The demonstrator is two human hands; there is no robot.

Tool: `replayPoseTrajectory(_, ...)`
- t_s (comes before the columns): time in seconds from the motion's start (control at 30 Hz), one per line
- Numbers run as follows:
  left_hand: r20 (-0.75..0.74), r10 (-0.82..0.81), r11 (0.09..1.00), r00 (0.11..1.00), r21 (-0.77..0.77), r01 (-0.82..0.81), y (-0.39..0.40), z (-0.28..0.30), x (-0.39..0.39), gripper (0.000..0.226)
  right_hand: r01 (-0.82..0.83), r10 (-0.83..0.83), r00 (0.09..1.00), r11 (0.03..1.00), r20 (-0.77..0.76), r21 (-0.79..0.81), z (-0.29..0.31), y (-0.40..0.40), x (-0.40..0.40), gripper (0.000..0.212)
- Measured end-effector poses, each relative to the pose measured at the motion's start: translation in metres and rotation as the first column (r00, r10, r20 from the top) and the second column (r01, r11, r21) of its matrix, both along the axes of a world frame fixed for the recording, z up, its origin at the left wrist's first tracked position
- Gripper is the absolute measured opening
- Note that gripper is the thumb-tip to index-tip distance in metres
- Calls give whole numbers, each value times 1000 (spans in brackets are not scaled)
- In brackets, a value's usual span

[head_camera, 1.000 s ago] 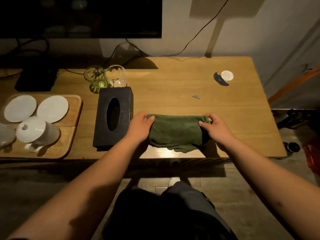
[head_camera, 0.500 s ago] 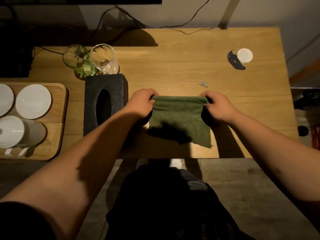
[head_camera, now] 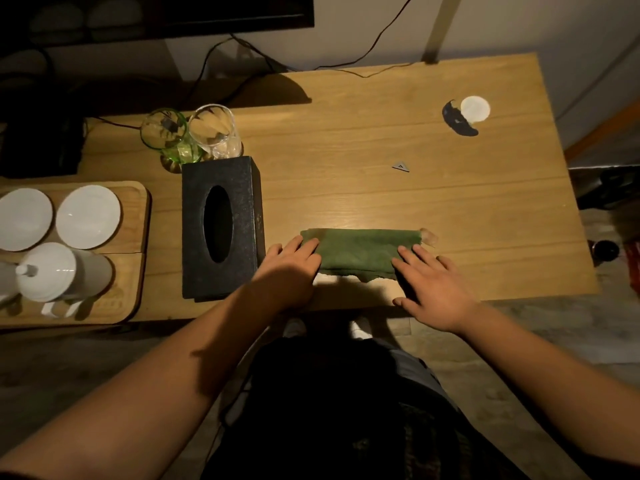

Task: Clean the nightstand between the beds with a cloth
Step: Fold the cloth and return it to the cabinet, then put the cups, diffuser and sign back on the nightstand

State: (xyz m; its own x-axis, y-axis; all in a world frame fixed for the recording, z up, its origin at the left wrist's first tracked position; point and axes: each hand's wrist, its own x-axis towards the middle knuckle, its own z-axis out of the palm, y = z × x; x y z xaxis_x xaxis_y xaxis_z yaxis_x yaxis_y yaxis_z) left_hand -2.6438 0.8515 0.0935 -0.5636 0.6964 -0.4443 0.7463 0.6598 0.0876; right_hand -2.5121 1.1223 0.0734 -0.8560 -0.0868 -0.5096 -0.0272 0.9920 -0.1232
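Resting flat on the folded green cloth [head_camera: 360,252], left hand [head_camera: 289,268] and right hand [head_camera: 434,289], fingers straight, gripping nothing.

Two glasses [head_camera: 190,133], two saucers [head_camera: 88,217], perhaps two lidded cups [head_camera: 59,271].

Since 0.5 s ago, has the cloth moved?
Yes. The green cloth is now folded flat on the table, no longer hanging from pinched corners. Against the tissue box, it sits lower beside it, nearer the table's front edge.
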Motion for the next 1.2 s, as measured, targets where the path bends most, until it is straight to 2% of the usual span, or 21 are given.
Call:
replayPoseTrajectory(0.07, 136, 57, 996, 989, -80, -46, 8, 11, -8, 48, -22, 22, 1000, 999, 10, 31, 6, 0, -4, 78)
replayPoseTrajectory(0.1, 151, 69, 995, 986, -77, -58, 12, 17, -11, 53, -16, 16, 1000, 999, 2, 32, 11, 0, -8, 76)
replayPoseTrajectory(0.23, 32, 106, 985, 994, 131, -109, 26, 44, -23, 75, 100, -101, 988, 995, -112, -17, 37, -4, -28, 73)
replayPoseTrajectory(0.33, -52, 146, 971, 988, 199, -133, 34, 67, -34, 82, 196, -205, 957, 978, -203, -65, 60, -5, -37, 76)
replayPoseTrajectory(0.47, -127, 116, 960, 985, 267, -79, 48, 101, -51, 86, 285, -284, 901, 957, -329, -47, 100, 1, -49, 79)
replayPoseTrajectory(0.63, -191, 27, 928, 981, 369, 47, 69, 140, -67, 88, 480, -443, 775, 877, -452, -36, 148, 1, -36, 86)
replayPoseTrajectory(0.77, -247, -111, 881, 963, 424, 210, 83, 167, -66, 87, 646, -551, 652, 764, -521, 0, 180, -14, 2, 88)
replayPoseTrajectory(0.97, -298, -345, 767, 890, 457, 451, 95, 197, -32, 85, 875, -741, 404, 484, -536, -9, 218, -60, 85, 89)
replayPoseTrajectory(1.07, -319, -471, 678, 823, 466, 569, 109, 213, 7, 85, 931, -789, 297, 365, -537, -21, 236, -90, 137, 92)
replayPoseTrajectory(1.2, -368, -615, 515, 697, 482, 709, 133, 240, 86, 86, 988, -812, 123, 156, -570, -10, 253, -126, 222, 96)
